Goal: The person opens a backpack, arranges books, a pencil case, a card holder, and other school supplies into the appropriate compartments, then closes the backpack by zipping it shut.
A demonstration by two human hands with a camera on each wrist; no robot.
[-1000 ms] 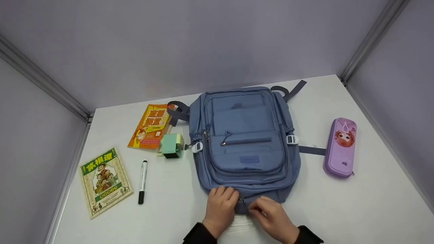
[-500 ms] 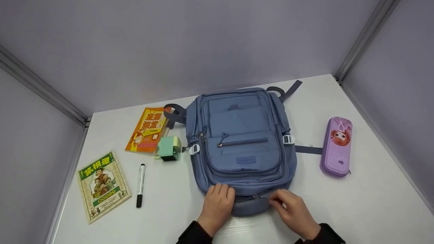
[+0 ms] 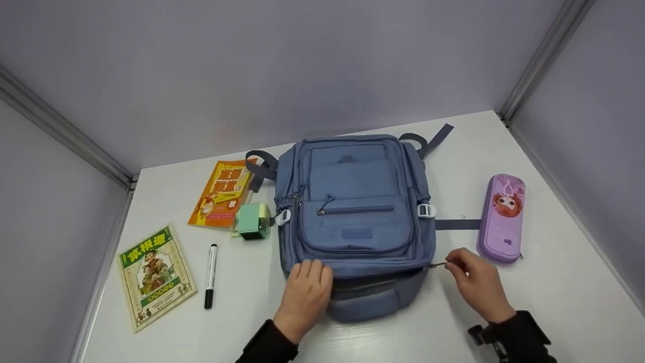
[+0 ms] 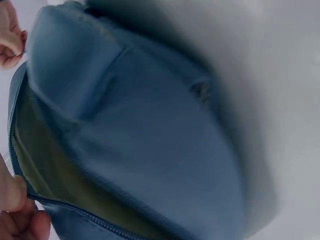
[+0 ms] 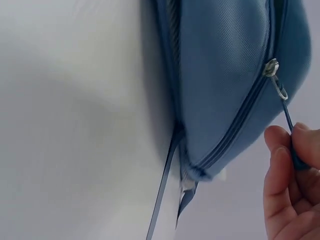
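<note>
A blue backpack (image 3: 360, 176) lies on its back on the white table, its top end toward the person. My left hand (image 3: 306, 290) grips the upper edge of its main opening; thumb and fingers pinch the fabric beside the zipper teeth in the left wrist view. At the bag's near right corner my right hand (image 3: 478, 285) pinches the cord of a zipper pull (image 5: 290, 125) between thumb and fingers. That cord runs taut to the metal slider (image 5: 271, 67). Between the hands the zipper gapes, showing a dark olive lining (image 4: 55, 155).
Left of the bag lie an orange book (image 3: 221, 194), a green-covered book (image 3: 157, 277), a marker (image 3: 211, 276) and a mint-green pencil sharpener (image 3: 252, 221). A purple pencil case (image 3: 502, 219) sits on the right, by a strap (image 3: 457, 224). Grey walls enclose the table.
My right hand has drawn the zipper pull rightward round the bag's near edge, and the main opening has widened. My left hand has kept its grip, shifting slightly left and up.
</note>
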